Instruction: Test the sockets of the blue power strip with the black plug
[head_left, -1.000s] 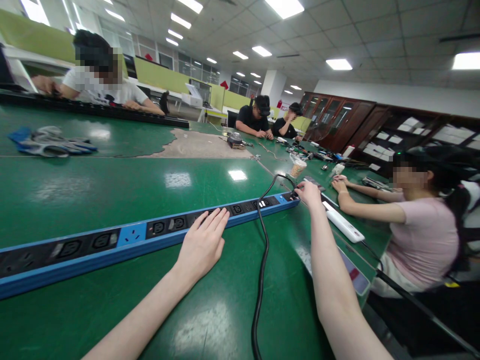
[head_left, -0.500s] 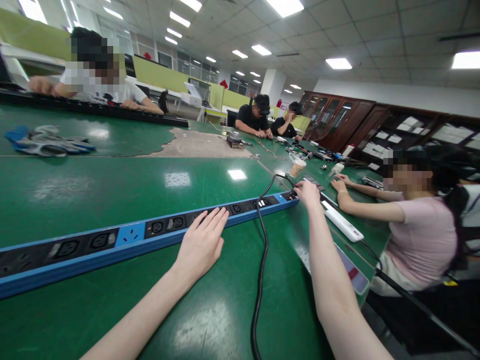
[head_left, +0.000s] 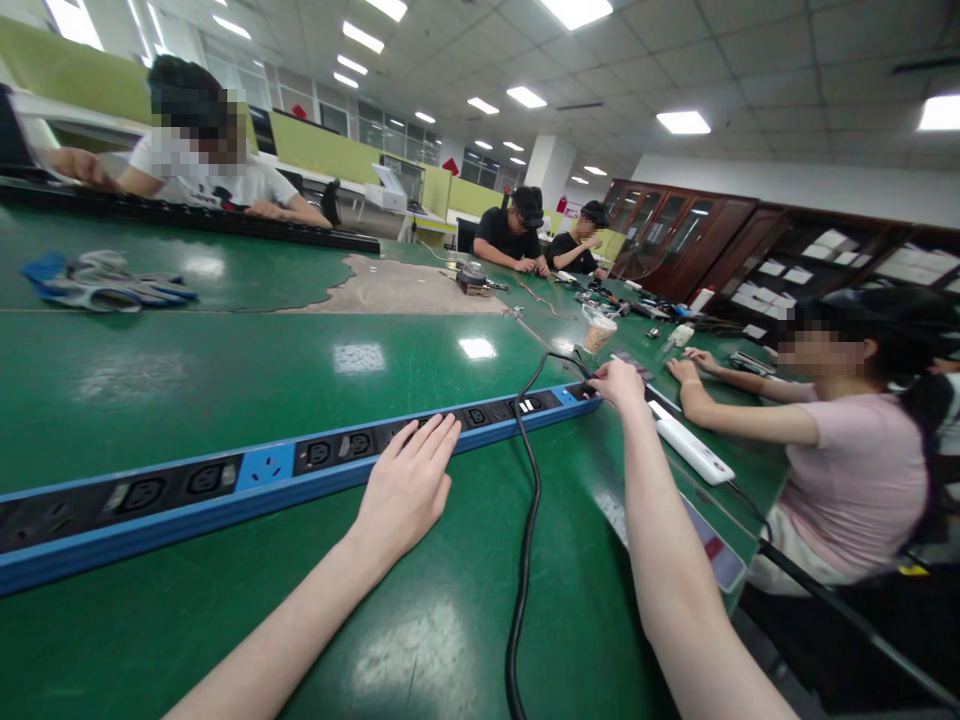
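Observation:
A long blue and black power strip [head_left: 267,470] lies slantwise across the green table. On its middle rests my left hand [head_left: 409,485], fingers stretched out flat over the sockets. At the strip's far right end, my right hand [head_left: 621,384] is closed on a black plug [head_left: 586,386], mostly hidden by the fingers. A black cable [head_left: 528,540] loops from there over the strip and runs down toward the near edge. Whether the plug is seated in a socket cannot be made out.
Beside my right forearm lie a white power strip [head_left: 694,450] and a phone [head_left: 716,545]. A plastic cup [head_left: 598,330] stands beyond my right hand. Gloves [head_left: 109,282] lie at the left, near a long black strip [head_left: 187,212]. Several people sit around the table [head_left: 247,370].
The view has shifted slightly. Both hands keep their places on the power strip, and the cable lies as before.

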